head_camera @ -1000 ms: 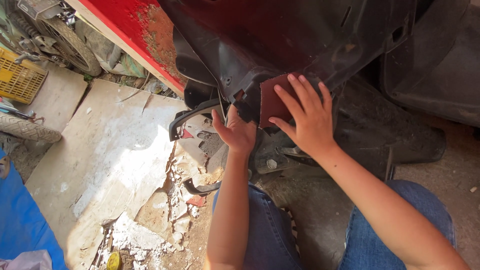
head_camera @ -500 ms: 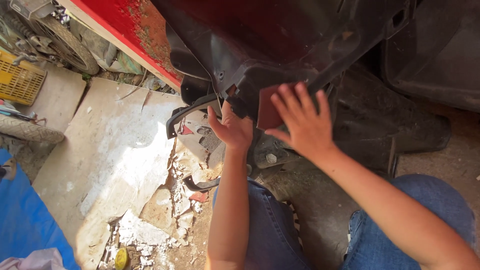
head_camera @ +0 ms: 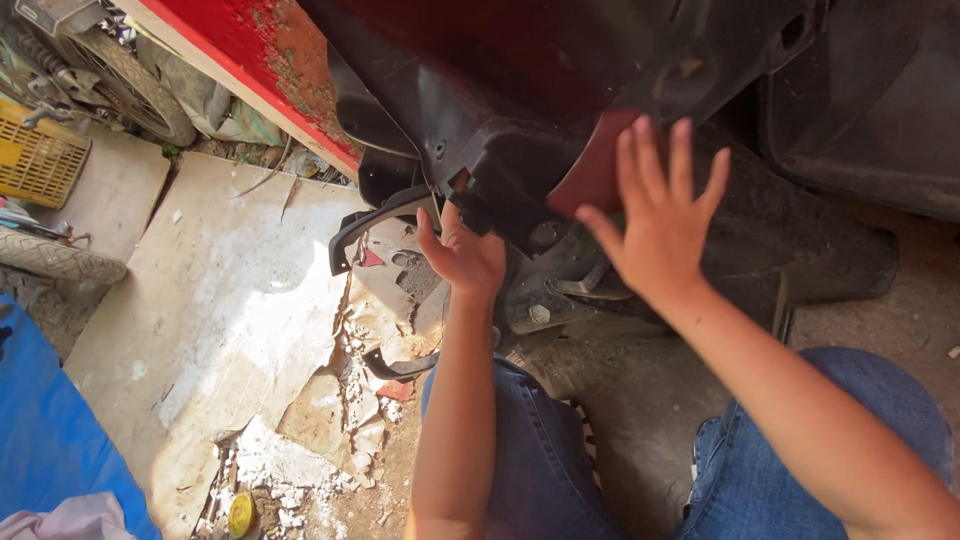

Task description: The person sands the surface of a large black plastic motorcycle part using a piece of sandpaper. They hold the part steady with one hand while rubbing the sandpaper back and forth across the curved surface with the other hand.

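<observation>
The right hand (head_camera: 665, 225) is lying flat with fingers spread wide and open against a dark red panel (head_camera: 592, 172), which is sitting at the underside of a black plastic body cover (head_camera: 560, 90) in the far centre of the scene. The panel is looking matte, smooth and maroon, and most of its right part is hidden behind the hand. The left hand (head_camera: 465, 258) is reaching up to the lower left edge of the black cover, fingers curled around that edge, thumb pointing upward; how firmly it is gripping cannot be told. Just left of this hand a curved black bar (head_camera: 375, 218) is projecting outward. Below the hands, grey metal parts with a bolt (head_camera: 539, 314) are showing. The person's knees in blue jeans (head_camera: 790, 450) are occupying the near right. On the left, broken pale slabs (head_camera: 230, 300) are covering the ground, with rubble near them. A yellow crate (head_camera: 38, 160) and a tyre (head_camera: 140, 85) are standing at the far left, and a blue sheet (head_camera: 50, 440) is lying at the near left.
</observation>
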